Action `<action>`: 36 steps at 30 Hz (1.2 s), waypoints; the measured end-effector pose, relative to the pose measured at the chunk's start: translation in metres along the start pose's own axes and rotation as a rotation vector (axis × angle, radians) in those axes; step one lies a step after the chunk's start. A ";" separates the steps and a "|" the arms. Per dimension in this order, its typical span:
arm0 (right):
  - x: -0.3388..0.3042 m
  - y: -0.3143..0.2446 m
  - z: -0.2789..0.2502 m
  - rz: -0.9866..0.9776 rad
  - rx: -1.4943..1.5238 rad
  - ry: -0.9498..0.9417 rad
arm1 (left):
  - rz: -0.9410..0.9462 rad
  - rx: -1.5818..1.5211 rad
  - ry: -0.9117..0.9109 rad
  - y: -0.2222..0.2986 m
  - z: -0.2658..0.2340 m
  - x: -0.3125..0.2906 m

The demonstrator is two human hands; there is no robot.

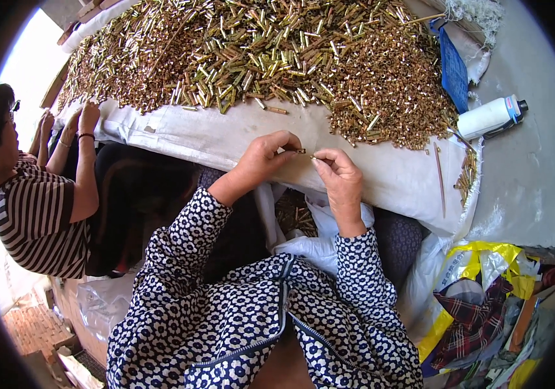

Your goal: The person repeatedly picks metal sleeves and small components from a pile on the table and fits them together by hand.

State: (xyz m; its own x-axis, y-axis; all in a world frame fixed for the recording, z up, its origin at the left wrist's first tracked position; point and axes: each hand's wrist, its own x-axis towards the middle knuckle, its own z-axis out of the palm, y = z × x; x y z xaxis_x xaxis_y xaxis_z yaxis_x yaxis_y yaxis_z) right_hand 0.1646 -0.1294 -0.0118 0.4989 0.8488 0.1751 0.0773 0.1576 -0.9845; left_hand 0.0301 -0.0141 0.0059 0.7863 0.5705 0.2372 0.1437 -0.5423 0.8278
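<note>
My left hand (265,159) pinches a small dark brass-coloured metal piece (301,151) between thumb and fingertips. Just to its right, my right hand (342,180) is closed in a pinch on a tiny shiny metal part (313,157). A narrow gap separates the two parts, over the near edge of the cloth-covered table (219,133). Beyond my hands lies a large heap of gold-coloured metal tubes (258,55). At its right side spreads a pile of much smaller metal pieces (387,97). Below my hands, a white bag (316,246) holds more metal tubes (295,215).
At the left, a co-worker in a striped shirt (37,201) has both hands at the table edge. A white bottle (492,117), a blue plastic piece (452,68) and a thin stick (439,178) are to the right. A yellow bag (449,292) with cloth sits lower right.
</note>
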 end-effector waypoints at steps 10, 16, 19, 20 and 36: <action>-0.004 0.003 0.002 -0.002 0.100 -0.005 | -0.165 -0.326 -0.052 0.000 0.006 -0.010; -0.003 0.000 0.003 -0.074 -0.019 0.021 | -0.282 -0.630 0.006 -0.001 0.013 -0.011; 0.000 0.001 0.003 -0.166 -0.157 0.031 | -0.159 -0.420 0.040 -0.002 0.021 -0.006; 0.001 0.002 0.003 -0.214 -0.250 0.028 | -0.034 -0.171 0.063 -0.002 0.024 -0.004; 0.030 0.008 -0.036 -0.351 -1.191 0.140 | -0.028 0.261 0.130 -0.009 0.016 0.011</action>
State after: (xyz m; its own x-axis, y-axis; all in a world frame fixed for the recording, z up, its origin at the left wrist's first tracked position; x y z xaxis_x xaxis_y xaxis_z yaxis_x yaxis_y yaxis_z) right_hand 0.2111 -0.1203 -0.0145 0.3751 0.7812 0.4991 0.9208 -0.2519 -0.2977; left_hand 0.0474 -0.0132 -0.0071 0.6982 0.6531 0.2932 0.3277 -0.6557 0.6802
